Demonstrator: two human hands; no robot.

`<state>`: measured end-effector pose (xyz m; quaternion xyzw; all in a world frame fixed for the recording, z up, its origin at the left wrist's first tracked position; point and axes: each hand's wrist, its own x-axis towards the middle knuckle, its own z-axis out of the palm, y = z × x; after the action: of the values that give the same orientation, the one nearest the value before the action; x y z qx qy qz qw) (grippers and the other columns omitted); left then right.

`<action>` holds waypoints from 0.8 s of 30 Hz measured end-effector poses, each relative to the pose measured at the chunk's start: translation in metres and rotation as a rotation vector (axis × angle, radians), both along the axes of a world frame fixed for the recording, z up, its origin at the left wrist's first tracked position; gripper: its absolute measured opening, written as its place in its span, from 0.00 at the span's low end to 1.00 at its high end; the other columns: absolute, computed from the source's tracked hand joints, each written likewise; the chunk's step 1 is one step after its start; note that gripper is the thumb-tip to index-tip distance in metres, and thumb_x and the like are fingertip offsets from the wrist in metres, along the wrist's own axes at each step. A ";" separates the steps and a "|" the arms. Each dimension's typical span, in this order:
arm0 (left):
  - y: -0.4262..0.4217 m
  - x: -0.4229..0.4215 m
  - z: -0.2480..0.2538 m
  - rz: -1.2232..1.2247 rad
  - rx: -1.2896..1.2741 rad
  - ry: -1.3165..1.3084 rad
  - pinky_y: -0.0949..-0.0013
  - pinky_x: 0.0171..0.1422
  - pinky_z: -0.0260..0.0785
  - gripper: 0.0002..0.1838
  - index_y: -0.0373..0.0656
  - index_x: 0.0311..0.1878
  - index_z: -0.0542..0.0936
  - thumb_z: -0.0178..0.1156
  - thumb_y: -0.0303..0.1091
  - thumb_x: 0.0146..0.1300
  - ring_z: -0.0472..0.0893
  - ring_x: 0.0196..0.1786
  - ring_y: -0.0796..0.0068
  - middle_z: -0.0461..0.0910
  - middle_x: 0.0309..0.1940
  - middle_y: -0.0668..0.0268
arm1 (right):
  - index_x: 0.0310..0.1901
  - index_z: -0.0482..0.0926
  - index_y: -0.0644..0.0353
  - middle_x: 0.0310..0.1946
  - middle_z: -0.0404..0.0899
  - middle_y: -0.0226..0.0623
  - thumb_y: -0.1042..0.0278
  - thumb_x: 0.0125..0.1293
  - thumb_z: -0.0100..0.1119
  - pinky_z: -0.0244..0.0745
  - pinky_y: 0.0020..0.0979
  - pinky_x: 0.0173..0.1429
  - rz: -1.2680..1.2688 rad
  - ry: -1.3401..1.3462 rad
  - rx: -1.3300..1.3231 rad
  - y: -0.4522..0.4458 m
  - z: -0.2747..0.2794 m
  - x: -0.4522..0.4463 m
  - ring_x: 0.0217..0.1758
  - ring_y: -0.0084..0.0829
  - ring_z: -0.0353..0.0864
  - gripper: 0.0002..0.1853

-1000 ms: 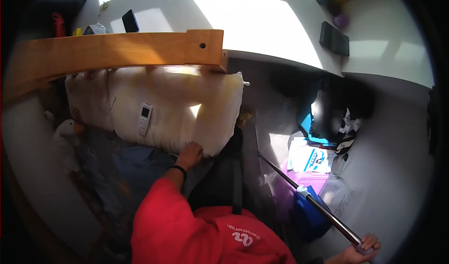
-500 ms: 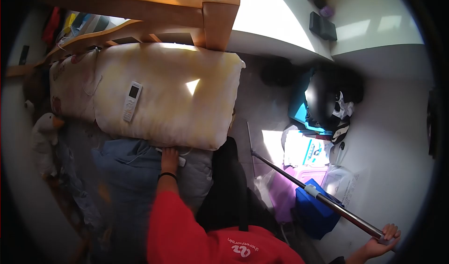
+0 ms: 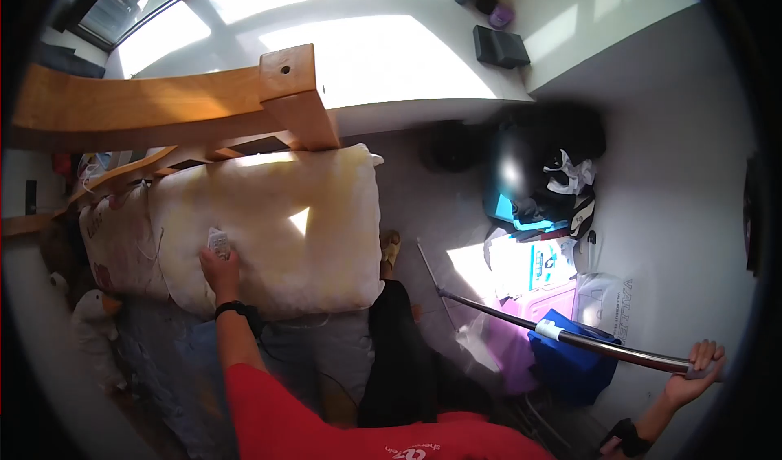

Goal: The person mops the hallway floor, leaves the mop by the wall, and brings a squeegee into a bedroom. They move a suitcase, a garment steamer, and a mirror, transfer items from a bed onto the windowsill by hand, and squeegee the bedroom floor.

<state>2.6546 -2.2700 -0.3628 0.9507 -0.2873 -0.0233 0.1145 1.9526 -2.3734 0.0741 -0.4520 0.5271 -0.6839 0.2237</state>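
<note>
My left hand (image 3: 220,272) is closed round a white remote control (image 3: 218,242) on the pale yellow quilted bedding (image 3: 269,191). The remote's upper end, with small buttons, pokes out past my fingers; the rest is covered by the hand. At the far right my right hand (image 3: 696,370) grips the upper end of a long metal pole (image 3: 627,352). This pole slants down to the left, past a pale collar, and its lower end meets a thin bar (image 3: 428,266) on the floor.
A wooden bed frame (image 3: 297,93) rises behind the bedding. Right of the pole's foot stand a pink box (image 3: 509,354), a blue bin (image 3: 574,370) and a heap of dark bags (image 3: 529,150). A white plush goose (image 3: 94,321) is at the left. Grey-blue fabric covers the near side.
My left hand has left the grey-blue fabric, moved up and left, and closed on the remote. The view has shifted, showing more window. My right hand still holds the pole, now lying flatter.
</note>
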 end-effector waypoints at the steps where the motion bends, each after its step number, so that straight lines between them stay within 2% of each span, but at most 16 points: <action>1: -0.011 0.000 0.005 0.041 0.085 0.061 0.54 0.55 0.63 0.29 0.35 0.47 0.64 0.62 0.38 0.44 0.70 0.48 0.47 0.70 0.43 0.48 | 0.29 0.58 0.54 0.19 0.51 0.24 0.63 0.69 0.43 0.50 0.20 0.29 -0.050 0.015 -0.025 -0.003 0.000 0.001 0.21 0.16 0.50 0.11; 2: -0.020 -0.006 0.019 0.054 0.117 0.002 0.54 0.55 0.63 0.31 0.34 0.49 0.64 0.62 0.39 0.43 0.70 0.47 0.46 0.70 0.43 0.48 | 0.29 0.58 0.54 0.18 0.51 0.24 0.63 0.69 0.43 0.50 0.20 0.28 0.018 0.003 -0.017 -0.007 0.000 0.002 0.21 0.16 0.50 0.11; 3: -0.019 -0.005 0.009 0.012 0.118 -0.084 0.54 0.54 0.63 0.32 0.34 0.50 0.64 0.63 0.39 0.42 0.70 0.47 0.46 0.70 0.43 0.48 | 0.29 0.57 0.54 0.18 0.52 0.23 0.63 0.69 0.43 0.51 0.20 0.28 0.087 -0.012 -0.006 -0.010 -0.002 0.002 0.21 0.15 0.50 0.11; 4: -0.013 0.003 -0.004 -0.024 0.122 -0.174 0.53 0.54 0.63 0.33 0.34 0.50 0.64 0.64 0.40 0.41 0.70 0.47 0.46 0.71 0.43 0.48 | 0.29 0.57 0.54 0.18 0.52 0.23 0.63 0.69 0.43 0.51 0.20 0.28 0.045 -0.007 -0.017 -0.013 -0.003 0.004 0.21 0.15 0.50 0.11; 6: -0.006 0.016 -0.030 0.067 0.126 0.004 0.53 0.55 0.62 0.33 0.35 0.49 0.65 0.64 0.39 0.40 0.70 0.49 0.45 0.70 0.44 0.47 | 0.31 0.58 0.54 0.18 0.53 0.23 0.62 0.69 0.42 0.51 0.19 0.27 0.106 -0.003 -0.010 -0.026 -0.006 0.009 0.21 0.15 0.51 0.10; 8: 0.000 0.012 -0.038 0.059 0.102 0.051 0.55 0.50 0.66 0.30 0.34 0.47 0.66 0.61 0.41 0.43 0.73 0.45 0.44 0.73 0.41 0.44 | 0.30 0.58 0.54 0.18 0.54 0.23 0.62 0.69 0.42 0.51 0.19 0.26 0.070 0.007 -0.013 -0.040 -0.010 0.013 0.19 0.15 0.51 0.11; 11: -0.028 -0.045 0.014 0.077 0.138 0.219 0.56 0.47 0.68 0.25 0.36 0.44 0.69 0.62 0.39 0.44 0.76 0.42 0.47 0.76 0.38 0.46 | 0.30 0.57 0.53 0.17 0.56 0.23 0.60 0.69 0.42 0.51 0.17 0.24 0.064 0.006 0.010 -0.059 -0.014 0.021 0.17 0.14 0.52 0.12; 14: -0.079 -0.127 0.084 -0.206 0.183 0.504 0.59 0.43 0.70 0.24 0.38 0.43 0.69 0.65 0.38 0.43 0.79 0.39 0.55 0.77 0.36 0.52 | 0.31 0.57 0.53 0.16 0.56 0.23 0.58 0.69 0.42 0.51 0.16 0.22 0.078 0.019 0.026 -0.069 -0.016 0.018 0.16 0.14 0.51 0.12; 16: -0.098 -0.164 0.082 -0.424 0.160 0.739 0.59 0.41 0.71 0.25 0.41 0.44 0.70 0.66 0.40 0.43 0.79 0.36 0.55 0.77 0.34 0.55 | 0.31 0.58 0.54 0.16 0.56 0.23 0.59 0.69 0.42 0.51 0.16 0.23 0.045 0.004 0.005 -0.074 -0.018 0.017 0.15 0.13 0.51 0.12; 18: -0.146 -0.205 0.079 -0.596 0.236 0.711 0.64 0.39 0.72 0.24 0.40 0.44 0.69 0.67 0.36 0.45 0.79 0.33 0.64 0.77 0.32 0.59 | 0.31 0.58 0.53 0.16 0.56 0.22 0.59 0.69 0.42 0.51 0.16 0.22 0.044 0.003 0.017 -0.075 -0.020 0.012 0.15 0.13 0.52 0.12; 20: -0.224 -0.247 0.074 -0.550 -0.030 1.049 0.69 0.38 0.72 0.24 0.39 0.45 0.67 0.68 0.31 0.46 0.78 0.32 0.74 0.76 0.32 0.63 | 0.31 0.58 0.53 0.15 0.57 0.22 0.58 0.69 0.43 0.51 0.16 0.22 0.008 0.005 0.013 -0.078 -0.020 0.011 0.14 0.13 0.52 0.12; 21: -0.258 -0.257 0.044 -0.572 -0.201 1.087 0.71 0.37 0.71 0.23 0.39 0.45 0.67 0.68 0.29 0.48 0.76 0.32 0.78 0.75 0.32 0.65 | 0.32 0.58 0.53 0.15 0.57 0.22 0.57 0.69 0.43 0.52 0.15 0.21 -0.012 0.013 0.014 -0.076 -0.019 0.012 0.14 0.13 0.53 0.12; 23: -0.347 -0.288 0.053 -0.527 -0.264 1.103 0.72 0.38 0.71 0.23 0.38 0.44 0.67 0.68 0.32 0.49 0.76 0.34 0.78 0.76 0.33 0.63 | 0.32 0.59 0.53 0.15 0.58 0.22 0.56 0.69 0.44 0.52 0.16 0.20 -0.037 0.001 0.023 -0.070 -0.018 0.012 0.14 0.13 0.53 0.12; 24: -0.385 -0.292 0.034 -0.556 -0.255 1.019 0.72 0.38 0.71 0.23 0.38 0.44 0.67 0.68 0.36 0.50 0.77 0.34 0.75 0.76 0.32 0.61 | 0.32 0.59 0.53 0.14 0.58 0.22 0.56 0.68 0.45 0.52 0.16 0.19 -0.029 -0.018 0.024 -0.068 -0.017 0.012 0.14 0.13 0.54 0.13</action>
<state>2.3630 -2.6552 -0.3292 0.6874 -0.4350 -0.4714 0.3407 1.9642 -2.4410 0.0567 -0.4354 0.5396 -0.6849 0.2238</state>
